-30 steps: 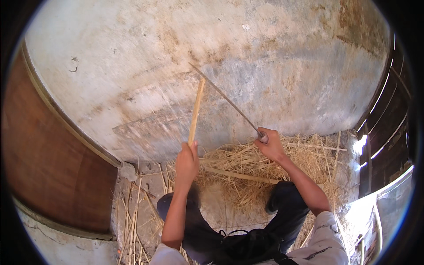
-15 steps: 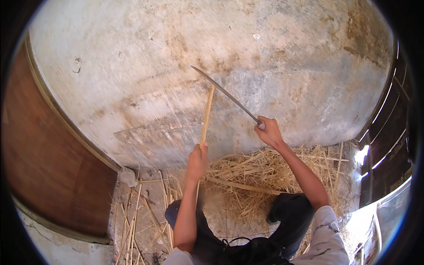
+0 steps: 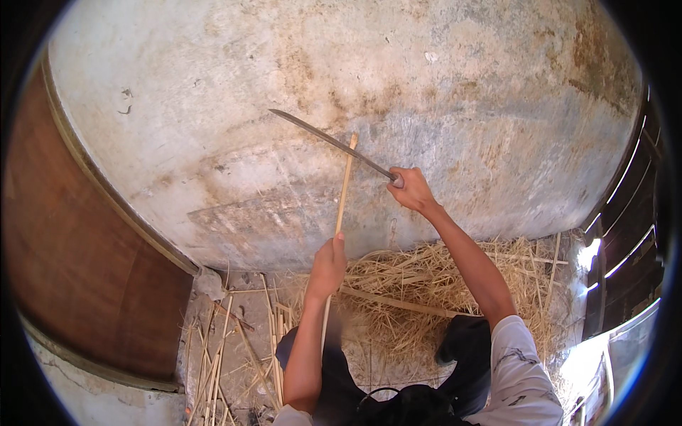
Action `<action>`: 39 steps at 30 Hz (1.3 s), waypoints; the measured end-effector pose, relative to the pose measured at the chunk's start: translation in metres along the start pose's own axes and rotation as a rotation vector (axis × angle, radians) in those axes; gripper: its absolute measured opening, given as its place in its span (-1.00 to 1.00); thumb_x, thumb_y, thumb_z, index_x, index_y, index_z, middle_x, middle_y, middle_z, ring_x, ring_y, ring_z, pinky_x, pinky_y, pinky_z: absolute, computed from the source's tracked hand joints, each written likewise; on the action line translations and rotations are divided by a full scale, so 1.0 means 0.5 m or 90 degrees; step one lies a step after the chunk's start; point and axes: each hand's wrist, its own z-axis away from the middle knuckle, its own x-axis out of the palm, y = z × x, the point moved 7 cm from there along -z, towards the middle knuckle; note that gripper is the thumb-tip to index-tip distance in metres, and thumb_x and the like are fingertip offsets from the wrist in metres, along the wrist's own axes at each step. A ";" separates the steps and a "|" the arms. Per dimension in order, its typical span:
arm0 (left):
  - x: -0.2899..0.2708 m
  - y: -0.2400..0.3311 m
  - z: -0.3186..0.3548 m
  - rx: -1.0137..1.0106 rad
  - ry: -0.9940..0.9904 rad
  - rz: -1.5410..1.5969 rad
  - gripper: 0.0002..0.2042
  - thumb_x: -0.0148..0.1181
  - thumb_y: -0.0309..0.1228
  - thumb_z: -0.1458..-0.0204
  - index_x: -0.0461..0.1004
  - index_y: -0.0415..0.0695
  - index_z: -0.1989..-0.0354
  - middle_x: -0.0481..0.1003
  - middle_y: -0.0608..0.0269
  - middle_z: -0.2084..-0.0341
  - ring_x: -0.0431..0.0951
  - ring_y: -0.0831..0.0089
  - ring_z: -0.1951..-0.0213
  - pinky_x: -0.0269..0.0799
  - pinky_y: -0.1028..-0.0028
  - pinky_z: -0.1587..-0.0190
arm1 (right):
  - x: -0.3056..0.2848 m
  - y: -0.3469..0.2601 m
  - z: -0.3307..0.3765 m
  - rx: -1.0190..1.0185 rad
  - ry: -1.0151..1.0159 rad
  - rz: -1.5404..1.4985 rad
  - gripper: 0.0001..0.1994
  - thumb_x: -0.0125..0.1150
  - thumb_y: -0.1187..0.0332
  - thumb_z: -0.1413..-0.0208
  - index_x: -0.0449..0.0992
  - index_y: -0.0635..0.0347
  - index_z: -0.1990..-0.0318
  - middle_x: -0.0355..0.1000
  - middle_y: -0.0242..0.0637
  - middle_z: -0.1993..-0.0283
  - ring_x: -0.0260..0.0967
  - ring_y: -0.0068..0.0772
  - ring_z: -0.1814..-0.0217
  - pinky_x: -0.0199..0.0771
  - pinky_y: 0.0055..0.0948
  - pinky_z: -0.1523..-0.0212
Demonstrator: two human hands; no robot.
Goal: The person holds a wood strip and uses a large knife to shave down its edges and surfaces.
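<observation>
My left hand point(image 3: 328, 268) is closed around a long, thin bamboo strip point(image 3: 345, 190), which stands up past my thumb and runs down below the fist between my legs. In my right hand point(image 3: 412, 190) is the handle of a long knife point(image 3: 312, 130) with a narrow, slightly curved dark blade. The blade slants up to the left and crosses the strip a little below its upper end. Its tip reaches well past the strip on the left side. Most of the handle is hidden inside my fingers.
A pile of pale shavings point(image 3: 398, 277) lies on the floor against the stained wall point(image 3: 249, 163), with a flat strip point(image 3: 398, 302) across it. Several thin strips point(image 3: 213, 369) lie at the left. A brown wooden panel point(image 3: 92, 248) and dark slats point(image 3: 625, 206) flank the spot.
My right hand and the knife have shifted left and slightly up, so the blade now crosses the strip nearer its handle. My left hand and the strip have moved slightly right.
</observation>
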 end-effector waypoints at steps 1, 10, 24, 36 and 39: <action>-0.005 0.002 0.003 -0.009 -0.006 0.003 -0.50 -0.18 -0.11 -0.44 0.41 -0.39 0.31 0.41 -0.21 0.54 0.41 0.03 0.46 0.36 0.14 0.27 | -0.003 -0.016 0.001 -0.016 0.002 -0.022 -0.73 0.29 0.33 0.05 0.61 0.28 0.20 0.52 0.13 0.39 0.50 0.25 0.24 0.52 -0.06 0.19; 0.007 -0.012 -0.009 -0.004 -0.008 0.003 -0.48 -0.20 -0.09 -0.44 0.41 -0.36 0.34 0.43 -0.14 0.58 0.41 0.09 0.50 0.36 0.15 0.30 | 0.015 0.058 -0.018 -0.030 0.008 -0.008 -0.69 0.31 0.36 0.06 0.62 0.27 0.12 0.53 0.15 0.35 0.55 0.16 0.23 0.52 -0.13 0.18; -0.010 -0.021 0.004 -0.011 -0.006 0.029 -0.48 -0.17 -0.09 -0.44 0.39 -0.32 0.42 0.37 0.07 0.66 0.37 0.24 0.57 0.33 0.23 0.40 | 0.039 0.032 0.006 -0.025 -0.030 -0.046 -0.70 0.29 0.31 0.07 0.63 0.22 0.16 0.54 0.13 0.33 0.50 0.23 0.20 0.52 -0.06 0.12; 0.022 -0.016 -0.010 0.014 0.002 0.002 -0.51 -0.15 -0.14 -0.44 0.42 -0.36 0.37 0.38 -0.11 0.62 0.36 0.08 0.54 0.33 0.13 0.36 | 0.045 0.096 -0.011 0.060 -0.006 -0.033 -0.75 0.26 0.32 0.07 0.63 0.23 0.23 0.54 0.09 0.37 0.50 0.26 0.21 0.53 -0.04 0.15; 0.013 -0.027 -0.003 -0.001 0.000 -0.005 -0.50 -0.16 -0.13 -0.44 0.41 -0.36 0.37 0.37 -0.07 0.63 0.35 0.13 0.55 0.32 0.14 0.37 | 0.051 0.085 -0.003 0.059 -0.031 0.052 -0.70 0.27 0.32 0.07 0.64 0.21 0.16 0.56 0.08 0.35 0.52 0.23 0.21 0.53 -0.03 0.13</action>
